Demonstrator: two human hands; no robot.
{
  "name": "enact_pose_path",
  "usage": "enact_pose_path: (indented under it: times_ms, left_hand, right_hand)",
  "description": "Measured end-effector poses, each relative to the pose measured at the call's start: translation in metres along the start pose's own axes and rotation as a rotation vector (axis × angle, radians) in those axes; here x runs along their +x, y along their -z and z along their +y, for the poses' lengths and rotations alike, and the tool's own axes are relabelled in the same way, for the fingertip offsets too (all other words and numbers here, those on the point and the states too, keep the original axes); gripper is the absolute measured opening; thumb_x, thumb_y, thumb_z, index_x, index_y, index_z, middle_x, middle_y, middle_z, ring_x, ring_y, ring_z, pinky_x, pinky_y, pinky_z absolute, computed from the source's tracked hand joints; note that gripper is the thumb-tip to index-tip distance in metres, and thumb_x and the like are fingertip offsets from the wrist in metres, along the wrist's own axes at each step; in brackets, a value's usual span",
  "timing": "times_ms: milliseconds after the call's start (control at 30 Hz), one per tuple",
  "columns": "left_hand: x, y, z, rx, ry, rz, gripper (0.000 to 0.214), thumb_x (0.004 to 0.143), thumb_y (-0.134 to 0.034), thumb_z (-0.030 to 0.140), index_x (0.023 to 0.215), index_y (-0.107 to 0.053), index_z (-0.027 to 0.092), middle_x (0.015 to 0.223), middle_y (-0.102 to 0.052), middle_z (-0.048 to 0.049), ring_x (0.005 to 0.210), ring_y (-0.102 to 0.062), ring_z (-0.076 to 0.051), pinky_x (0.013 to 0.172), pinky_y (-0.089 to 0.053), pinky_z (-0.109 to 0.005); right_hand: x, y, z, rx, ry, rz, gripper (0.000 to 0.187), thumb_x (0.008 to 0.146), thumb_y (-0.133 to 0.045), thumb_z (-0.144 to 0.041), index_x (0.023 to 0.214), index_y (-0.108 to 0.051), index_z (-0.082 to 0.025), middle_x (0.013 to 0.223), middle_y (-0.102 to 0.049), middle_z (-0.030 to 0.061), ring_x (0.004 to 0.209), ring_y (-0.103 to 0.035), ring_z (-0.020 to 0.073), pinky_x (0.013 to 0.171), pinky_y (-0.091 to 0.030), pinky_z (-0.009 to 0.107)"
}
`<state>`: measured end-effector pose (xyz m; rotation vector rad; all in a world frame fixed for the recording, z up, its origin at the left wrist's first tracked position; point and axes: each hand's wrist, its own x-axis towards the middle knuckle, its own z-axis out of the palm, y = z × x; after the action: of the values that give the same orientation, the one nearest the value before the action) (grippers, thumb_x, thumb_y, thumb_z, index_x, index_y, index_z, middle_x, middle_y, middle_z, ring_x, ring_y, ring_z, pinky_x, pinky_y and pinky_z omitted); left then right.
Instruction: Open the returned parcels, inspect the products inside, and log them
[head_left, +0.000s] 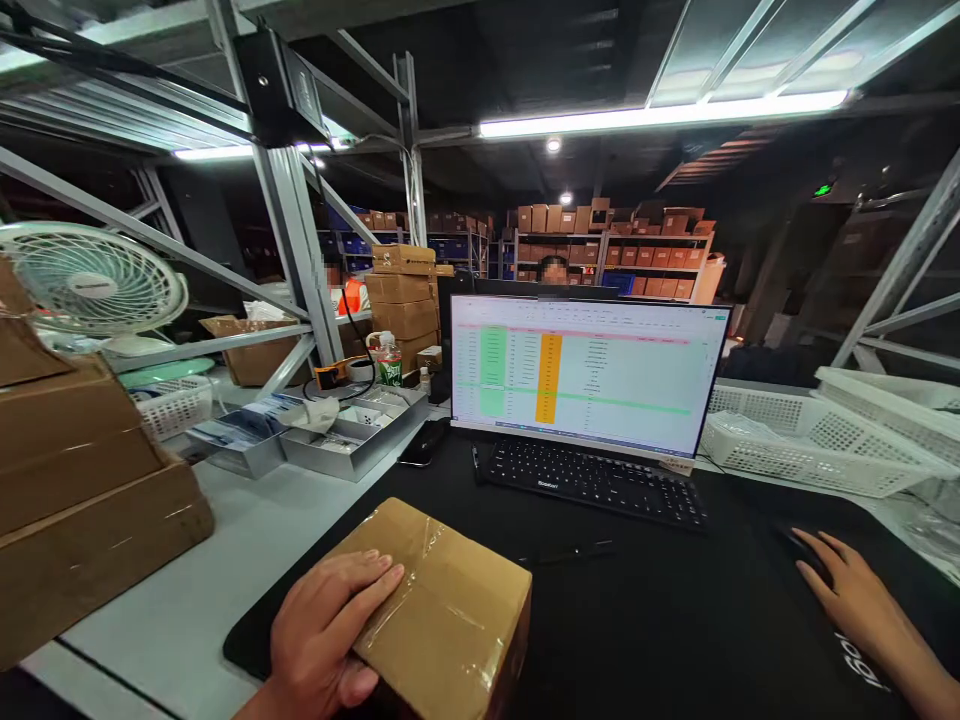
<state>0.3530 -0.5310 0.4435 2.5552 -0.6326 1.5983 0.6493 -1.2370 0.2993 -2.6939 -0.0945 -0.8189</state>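
A taped brown cardboard box [450, 610] sits at the near side of the black desk mat [622, 620]. My left hand [330, 620] grips its left side, fingers lying over the top face and thumb lower down on the side. Far to the right, my right hand [851, 585] rests over a black computer mouse [814, 556], fingers around it. Behind the box stand a black keyboard [592, 480] and a lit monitor [585, 375] showing a spreadsheet with green and orange columns. A thin black pen-like item [574, 552] lies between box and keyboard.
Stacked cartons [90, 490] and a fan [94, 280] stand at the left. Grey trays [352, 450] with small items and a black phone [424, 442] lie left of the monitor. White plastic baskets [825, 440] stand at the right. A person's head [555, 270] shows behind the monitor.
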Motion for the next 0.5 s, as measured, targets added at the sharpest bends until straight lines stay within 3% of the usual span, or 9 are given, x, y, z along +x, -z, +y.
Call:
enact_pose_path:
  times_ms: [100,233,333,400,500]
  left_hand:
    - [0.003,-0.003,-0.002,-0.008,0.007,-0.002,0.069,0.096,-0.018,0.071,0.138,-0.056,0.031,0.108,-0.069,-0.0105,0.1,-0.066,-0.029,0.086,-0.054,-0.045]
    - [-0.001,-0.004,-0.002,0.007,0.018,-0.026,0.07,0.095,-0.016,0.071,0.14,-0.054,0.031,0.11,-0.068,-0.0113,0.101,-0.065,-0.03,0.087,-0.053,-0.046]
    - [-0.007,-0.003,0.001,0.025,0.032,-0.044,0.07,0.096,-0.017,0.07,0.142,-0.051,0.03,0.113,-0.066,-0.0126,0.103,-0.064,-0.032,0.089,-0.051,-0.048]
    - [-0.011,-0.002,0.003,0.053,0.074,-0.056,0.067,0.095,-0.021,0.069,0.141,-0.051,0.03,0.11,-0.064,-0.0123,0.1,-0.063,-0.032,0.087,-0.051,-0.049]
    - [-0.013,-0.002,0.007,0.084,0.13,-0.044,0.062,0.095,-0.026,0.07,0.135,-0.053,0.031,0.099,-0.061,-0.0099,0.092,-0.063,-0.031,0.081,-0.051,-0.048]
  right_hand:
    - [-0.002,0.007,-0.005,-0.006,-0.014,-0.022,0.062,0.084,-0.042,-0.056,0.131,-0.063,-0.023,0.137,-0.055,0.0191,0.124,-0.058,0.0428,0.094,-0.053,0.054]
    - [-0.003,0.014,-0.012,-0.035,0.026,-0.046,0.058,0.088,-0.042,-0.051,0.133,-0.062,-0.02,0.139,-0.053,0.0213,0.131,-0.053,0.0396,0.102,-0.049,0.047]
    - [-0.004,0.026,-0.028,-0.088,0.008,-0.003,0.063,0.088,-0.038,-0.053,0.133,-0.061,-0.014,0.14,-0.051,0.0235,0.131,-0.052,0.0421,0.106,-0.046,0.053]
    - [-0.006,0.041,-0.056,-0.15,0.043,0.072,0.066,0.088,-0.039,-0.053,0.135,-0.059,-0.011,0.144,-0.047,0.0244,0.133,-0.049,0.0438,0.108,-0.042,0.058]
    - [-0.011,0.065,-0.135,-0.134,0.215,0.092,0.058,0.095,-0.043,-0.047,0.136,-0.055,-0.008,0.145,-0.047,0.0252,0.134,-0.048,0.0398,0.11,-0.041,0.058]
